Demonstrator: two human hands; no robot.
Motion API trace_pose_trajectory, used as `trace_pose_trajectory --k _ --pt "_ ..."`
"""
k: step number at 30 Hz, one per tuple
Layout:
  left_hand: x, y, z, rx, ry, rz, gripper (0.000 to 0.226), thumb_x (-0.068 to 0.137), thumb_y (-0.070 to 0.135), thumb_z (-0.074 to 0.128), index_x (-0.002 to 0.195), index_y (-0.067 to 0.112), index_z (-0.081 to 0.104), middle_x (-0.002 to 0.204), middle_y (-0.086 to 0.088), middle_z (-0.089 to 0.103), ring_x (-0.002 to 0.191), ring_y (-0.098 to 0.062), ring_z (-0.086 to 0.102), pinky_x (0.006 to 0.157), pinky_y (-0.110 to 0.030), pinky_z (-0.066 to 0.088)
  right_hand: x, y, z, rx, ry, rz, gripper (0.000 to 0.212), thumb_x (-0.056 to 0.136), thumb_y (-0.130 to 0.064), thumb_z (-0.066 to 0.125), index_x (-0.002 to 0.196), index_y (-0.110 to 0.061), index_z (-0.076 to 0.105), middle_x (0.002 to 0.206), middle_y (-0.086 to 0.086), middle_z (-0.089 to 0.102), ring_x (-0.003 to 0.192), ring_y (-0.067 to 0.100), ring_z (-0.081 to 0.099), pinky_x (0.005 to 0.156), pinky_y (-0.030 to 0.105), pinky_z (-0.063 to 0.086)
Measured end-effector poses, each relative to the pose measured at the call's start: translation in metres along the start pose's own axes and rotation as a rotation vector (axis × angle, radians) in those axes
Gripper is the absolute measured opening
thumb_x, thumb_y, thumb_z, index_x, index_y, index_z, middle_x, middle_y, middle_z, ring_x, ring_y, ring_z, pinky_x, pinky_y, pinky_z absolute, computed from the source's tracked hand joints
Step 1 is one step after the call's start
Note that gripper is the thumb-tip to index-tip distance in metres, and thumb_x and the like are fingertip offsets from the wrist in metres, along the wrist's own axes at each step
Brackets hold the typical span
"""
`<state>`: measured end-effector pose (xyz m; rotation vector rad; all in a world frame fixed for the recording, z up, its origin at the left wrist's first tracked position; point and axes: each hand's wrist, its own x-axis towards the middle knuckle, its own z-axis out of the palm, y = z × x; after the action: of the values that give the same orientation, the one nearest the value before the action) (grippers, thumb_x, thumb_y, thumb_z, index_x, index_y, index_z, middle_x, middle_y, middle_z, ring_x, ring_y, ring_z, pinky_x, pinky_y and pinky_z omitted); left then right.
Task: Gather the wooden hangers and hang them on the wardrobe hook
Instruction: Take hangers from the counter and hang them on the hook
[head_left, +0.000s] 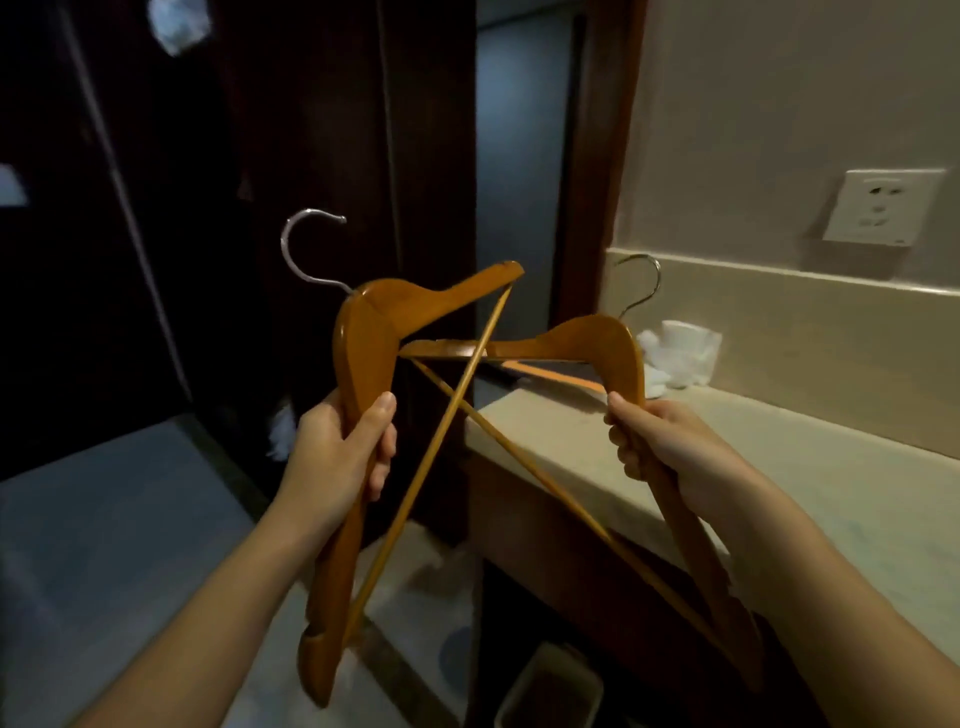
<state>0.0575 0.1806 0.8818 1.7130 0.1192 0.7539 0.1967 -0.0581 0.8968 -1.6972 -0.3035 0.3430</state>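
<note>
Beside counter (779, 467): left hand (337, 452), right hand (660, 441) each grip 1 wooden hanger (374, 332), crossed.

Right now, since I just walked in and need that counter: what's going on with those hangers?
A person has a wooden hanger in each hand. The left hand grips the left hanger by one arm, with its metal hook pointing up. The right hand grips the right hanger the same way, above the edge of the counter. Their lower bars cross between the hands. Neither hanger is on a hook yet.
</note>
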Motion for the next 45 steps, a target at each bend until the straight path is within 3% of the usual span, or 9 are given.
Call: trace_pose_trajectory --k 7,11,15,21,25,31,35,38,45 --pt "-0.087 -0.046 -0.116 0.205 0.163 -0.227 0.035 0.096 0.026 0.047 0.066 0.007 0.05 0.037 0.001 0.048 0.033 -0.006 0.043 0.037 -0.018 0.039 -0.016 0.068 0.136 -0.088 -0.208 0.084 0.031 0.093 -0.035 0.052 0.077 -0.009 0.058 0.061 0.003 0.05 0.051 0.014 0.046 0.052 0.024 0.038" --pt "-0.149 -0.088 -0.165 0.243 0.192 -0.407 0.032 0.095 0.027 0.048 0.069 0.009 0.05 0.041 0.003 0.051 0.036 -0.005 0.045 0.039 -0.018 0.04 -0.037 0.128 0.196 -0.146 -0.338 0.154 0.032 0.092 -0.035 0.054 0.08 -0.006 0.058 0.065 0.006 0.049 0.058 0.018 0.047 0.058 0.029 0.039" --pt "-0.207 -0.13 -0.19 0.258 0.237 -0.601 0.026 0.095 0.028 0.048 0.075 0.013 0.053 0.055 0.001 0.053 0.04 -0.008 0.049 0.041 -0.018 0.043 -0.064 0.192 0.236 -0.222 -0.444 0.218 0.032 0.094 -0.031 0.052 0.071 -0.009 0.054 0.056 0.002 0.047 0.051 0.014 0.045 0.053 0.026 0.039" --pt "-0.266 -0.197 -0.196 0.204 0.238 -0.881 0.018 0.095 0.029 0.049 0.086 0.014 0.055 0.066 -0.005 0.054 0.046 -0.012 0.05 0.043 -0.02 0.045 -0.076 0.267 0.259 -0.403 -0.584 0.301 0.029 0.095 -0.025 0.05 0.071 -0.01 0.051 0.057 0.001 0.047 0.039 0.004 0.046 0.043 0.016 0.039" --pt "-0.289 -0.245 -0.189 0.142 0.204 -1.078 0.021 0.094 0.03 0.05 0.09 0.01 0.057 0.064 -0.004 0.053 0.047 -0.012 0.049 0.047 -0.023 0.044 -0.057 0.305 0.264 -0.63 -0.68 0.32 0.019 0.094 -0.026 0.052 0.081 -0.012 0.056 0.06 -0.003 0.05 0.048 0.006 0.048 0.042 0.013 0.039" --pt "-0.287 -0.298 -0.185 0.182 0.13 -1.302 0.023 0.092 0.033 0.053 0.095 0.012 0.06 0.068 -0.004 0.06 0.058 -0.017 0.057 0.058 -0.03 0.049 -0.008 0.367 0.256 -0.826 -0.766 0.502 0.027 0.092 -0.032 0.053 0.068 -0.021 0.05 0.063 -0.001 0.052 0.062 0.017 0.051 0.066 0.032 0.043" --pt "-0.277 -0.322 -0.191 0.284 0.067 -1.505 0.022 0.095 0.028 0.049 0.106 0.01 0.055 0.081 -0.008 0.062 0.065 -0.017 0.06 0.054 -0.023 0.047 0.026 0.391 0.242 -0.851 -0.753 0.671 0.025 0.09 -0.038 0.055 0.078 -0.016 0.059 0.078 0.007 0.061 0.077 0.024 0.057 0.073 0.037 0.046" --pt "-0.264 -0.334 -0.188 0.319 0.121 -1.563 0.017 0.096 0.023 0.048 0.105 0.01 0.053 0.08 -0.007 0.06 0.062 -0.016 0.057 0.051 -0.022 0.044 0.055 0.406 0.235 -0.871 -0.744 0.767 0.027 0.088 -0.038 0.058 0.094 -0.012 0.063 0.093 0.012 0.064 0.085 0.027 0.061 0.076 0.035 0.047" --pt "-0.223 -0.353 -0.203 0.334 0.248 -1.607 0.01 0.095 0.018 0.049 0.103 0.011 0.05 0.074 -0.007 0.056 0.058 -0.016 0.052 0.049 -0.022 0.041 0.125 0.403 0.262 -0.96 -0.79 0.864 0.017 0.094 -0.027 0.051 0.089 -0.013 0.058 0.084 0.011 0.06 0.081 0.027 0.059 0.073 0.036 0.047"
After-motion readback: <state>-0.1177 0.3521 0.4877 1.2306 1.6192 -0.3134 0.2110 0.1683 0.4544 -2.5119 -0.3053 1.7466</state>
